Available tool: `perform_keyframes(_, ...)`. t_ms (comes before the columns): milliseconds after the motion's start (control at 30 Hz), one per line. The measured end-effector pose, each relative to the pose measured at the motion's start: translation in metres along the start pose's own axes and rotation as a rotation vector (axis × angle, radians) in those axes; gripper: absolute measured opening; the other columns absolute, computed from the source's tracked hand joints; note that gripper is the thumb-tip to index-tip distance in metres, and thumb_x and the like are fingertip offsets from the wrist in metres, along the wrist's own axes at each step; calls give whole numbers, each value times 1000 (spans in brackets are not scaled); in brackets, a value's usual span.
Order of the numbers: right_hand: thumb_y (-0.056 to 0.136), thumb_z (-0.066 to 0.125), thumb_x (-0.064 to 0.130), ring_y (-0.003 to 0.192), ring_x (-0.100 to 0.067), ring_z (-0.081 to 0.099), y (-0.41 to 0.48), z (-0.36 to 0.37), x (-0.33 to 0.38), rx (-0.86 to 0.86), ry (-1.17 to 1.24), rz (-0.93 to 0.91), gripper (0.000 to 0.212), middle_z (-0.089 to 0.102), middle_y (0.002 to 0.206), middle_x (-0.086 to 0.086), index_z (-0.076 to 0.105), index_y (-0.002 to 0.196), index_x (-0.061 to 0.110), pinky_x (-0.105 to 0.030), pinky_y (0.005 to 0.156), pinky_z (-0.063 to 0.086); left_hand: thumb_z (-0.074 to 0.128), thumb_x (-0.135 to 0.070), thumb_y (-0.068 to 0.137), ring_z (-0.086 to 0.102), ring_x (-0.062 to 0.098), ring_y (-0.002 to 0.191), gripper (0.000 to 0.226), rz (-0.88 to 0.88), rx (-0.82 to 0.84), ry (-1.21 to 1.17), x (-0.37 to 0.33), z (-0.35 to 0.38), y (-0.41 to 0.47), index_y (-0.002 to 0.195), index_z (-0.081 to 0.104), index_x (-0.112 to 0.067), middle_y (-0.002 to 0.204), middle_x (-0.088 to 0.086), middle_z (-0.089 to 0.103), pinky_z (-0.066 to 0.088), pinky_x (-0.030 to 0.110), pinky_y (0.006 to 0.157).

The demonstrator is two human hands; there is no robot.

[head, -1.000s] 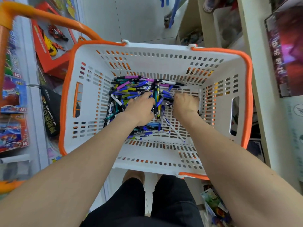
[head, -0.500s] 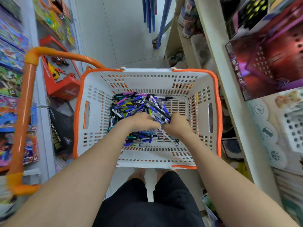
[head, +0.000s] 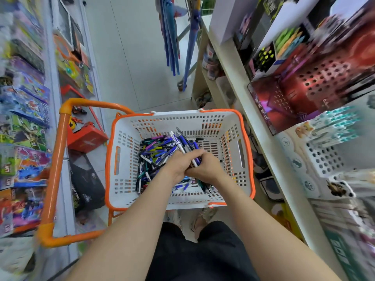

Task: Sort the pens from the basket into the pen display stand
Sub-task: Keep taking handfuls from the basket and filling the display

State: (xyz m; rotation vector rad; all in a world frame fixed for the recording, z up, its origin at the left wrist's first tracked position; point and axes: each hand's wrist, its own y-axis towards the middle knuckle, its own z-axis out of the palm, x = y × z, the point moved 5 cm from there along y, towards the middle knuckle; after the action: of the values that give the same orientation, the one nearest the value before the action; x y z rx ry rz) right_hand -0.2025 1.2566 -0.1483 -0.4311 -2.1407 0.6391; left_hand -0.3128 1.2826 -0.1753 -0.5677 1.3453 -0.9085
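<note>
A white basket [head: 129,159] with an orange rim stands on the floor before me, holding a heap of several pens [head: 154,153] in blue, black, green and purple. Both my hands meet over the heap. My right hand [head: 205,167] grips a bunch of pens [head: 182,142] whose tips stick up and away from me. My left hand [head: 176,167] curls around the same bunch from the left. The white pen display stand [head: 324,159], with rows of round holes and some teal-capped pens [head: 336,126], sits on the shelf at right, blurred.
An orange cart handle [head: 58,159] frames the basket's left side. Toy boxes [head: 22,126] line the left shelf. A cream shelf edge [head: 263,138] runs along the right, with a red perforated box [head: 316,82] above the stand. Blue poles [head: 172,37] lean at the far aisle end.
My hands have drawn together and lifted a bunch of pens out of the heap. The view has pulled back and up, bringing the shelf with the stand into sight.
</note>
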Motion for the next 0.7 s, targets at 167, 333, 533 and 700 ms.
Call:
perform_keyframes(167,74,88,14,59,-7,67,-15,-11,6,-8,126,19,60,70,67,5,66,130,15,-25,54,53,84,-34,83,73,40,97,29,142,-112,4,-13,5,-22,93,73,-9,99,21,74,59,61,92)
perform_keyframes(333,81,84,13,61,-12,64,-33,-12,7,-10,287,18,27,70,69,5,73,104,23,-37,60,58,72,-13,92,77,35,83,9,301,-142,-98,-32,6,-42,88,77,-7,86,12,78,66,52,80)
perform_keyframes(533,95,54,29,92,-25,60,-57,8,-6,-51,820,159,26,72,93,-6,70,109,14,-39,82,45,66,-6,94,73,29,73,25,499,-250,-183,-62,3,-69,78,71,-26,78,10,75,65,57,79)
perform_keyframes(700,105,52,35,91,-34,77,-71,23,6,-63,1550,354,43,74,103,-21,72,123,1,-45,79,64,70,-10,87,79,26,79,9,610,-192,19,-73,23,-98,82,67,-18,81,8,78,66,54,78)
